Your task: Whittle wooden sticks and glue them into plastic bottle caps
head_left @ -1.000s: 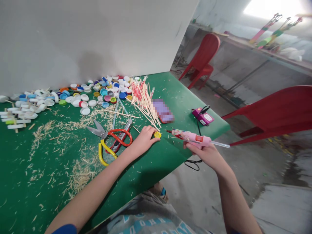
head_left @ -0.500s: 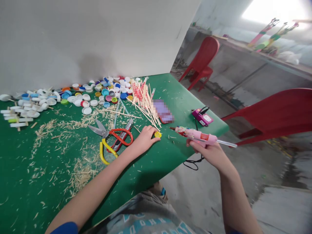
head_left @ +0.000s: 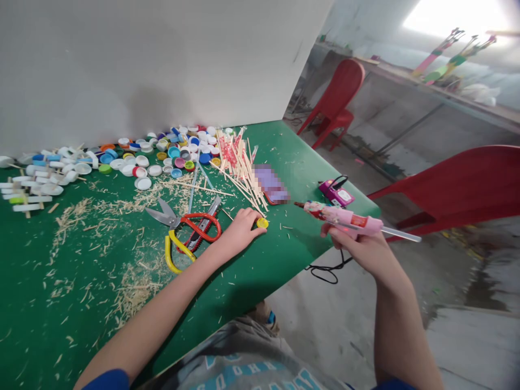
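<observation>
On the green table (head_left: 244,281), my left hand (head_left: 242,232) grips a small yellow bottle cap (head_left: 262,222) between thumb and fingers. My right hand (head_left: 357,244) is wrapped round a pink hot glue gun (head_left: 345,218), whose dark nozzle points left and whose clear glue stick juts out behind. The gun is held in the air near the table's right edge, apart from the cap. Left of my left hand lie scissors (head_left: 174,222) with one red and one yellow handle, overlapping a red utility knife (head_left: 205,225).
Colourful bottle caps (head_left: 174,154) are heaped along the wall, beside thin wooden sticks (head_left: 244,173) and a phone (head_left: 271,184). Caps joined with sticks (head_left: 44,176) lie at far left. Wood shavings (head_left: 134,292) litter the table. A purple device (head_left: 336,194) sits near the right edge; red chairs (head_left: 455,189) stand beyond.
My right hand has moved the glue gun to the right and slightly up, away from the cap. My left hand stays on the yellow cap.
</observation>
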Demonstrator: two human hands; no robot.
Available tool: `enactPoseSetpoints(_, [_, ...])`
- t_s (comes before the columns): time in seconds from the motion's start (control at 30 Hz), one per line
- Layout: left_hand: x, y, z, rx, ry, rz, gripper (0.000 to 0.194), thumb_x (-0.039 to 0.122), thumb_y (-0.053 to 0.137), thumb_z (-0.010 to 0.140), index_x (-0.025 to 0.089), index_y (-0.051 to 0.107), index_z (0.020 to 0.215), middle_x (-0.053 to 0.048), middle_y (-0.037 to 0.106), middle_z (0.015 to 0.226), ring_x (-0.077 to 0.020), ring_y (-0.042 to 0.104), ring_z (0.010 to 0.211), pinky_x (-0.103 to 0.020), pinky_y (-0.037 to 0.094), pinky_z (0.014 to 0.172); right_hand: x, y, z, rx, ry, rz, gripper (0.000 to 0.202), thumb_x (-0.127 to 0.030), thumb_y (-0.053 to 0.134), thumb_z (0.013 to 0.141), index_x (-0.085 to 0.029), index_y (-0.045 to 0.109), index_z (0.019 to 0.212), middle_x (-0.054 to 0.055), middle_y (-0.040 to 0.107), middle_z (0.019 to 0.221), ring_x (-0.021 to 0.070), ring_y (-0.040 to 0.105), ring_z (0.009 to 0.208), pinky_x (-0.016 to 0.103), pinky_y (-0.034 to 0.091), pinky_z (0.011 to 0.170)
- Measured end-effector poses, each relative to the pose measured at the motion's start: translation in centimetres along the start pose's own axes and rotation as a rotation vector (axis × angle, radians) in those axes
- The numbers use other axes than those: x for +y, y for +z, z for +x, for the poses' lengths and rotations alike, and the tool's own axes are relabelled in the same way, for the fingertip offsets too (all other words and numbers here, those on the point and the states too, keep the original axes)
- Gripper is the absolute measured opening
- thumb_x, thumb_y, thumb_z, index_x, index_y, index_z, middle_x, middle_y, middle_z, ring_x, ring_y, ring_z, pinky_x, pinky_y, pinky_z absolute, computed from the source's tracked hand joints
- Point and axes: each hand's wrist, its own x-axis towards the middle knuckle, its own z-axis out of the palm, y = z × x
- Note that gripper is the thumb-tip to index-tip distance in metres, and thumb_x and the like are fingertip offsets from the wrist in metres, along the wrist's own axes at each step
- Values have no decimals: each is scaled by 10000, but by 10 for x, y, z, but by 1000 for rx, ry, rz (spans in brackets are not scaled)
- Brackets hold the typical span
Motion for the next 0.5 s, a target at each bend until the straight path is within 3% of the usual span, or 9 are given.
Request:
enactPoseSetpoints(0.23, [1, -1, 0, -2, -8, 10, 169, 302, 597, 857, 160, 570, 945, -67, 582, 1027, -219, 492, 1018, -366, 414, 943, -9, -9, 1, -14, 15, 25, 383, -579, 593, 684, -200, 640, 714, 13, 551, 575, 145, 461, 512, 294, 402, 490])
enactPoseSetpoints(0.5, [-3, 2, 1, 9, 14, 19, 173, 319, 596, 857, 178, 567, 954, -55, 573, 1016, -214, 490, 1004, -368, 412, 930, -5, -20, 0, 23, 2, 27, 386, -573, 594, 714, -188, 633, 709, 17, 558, 595, 142, 474, 536, 277, 391, 493])
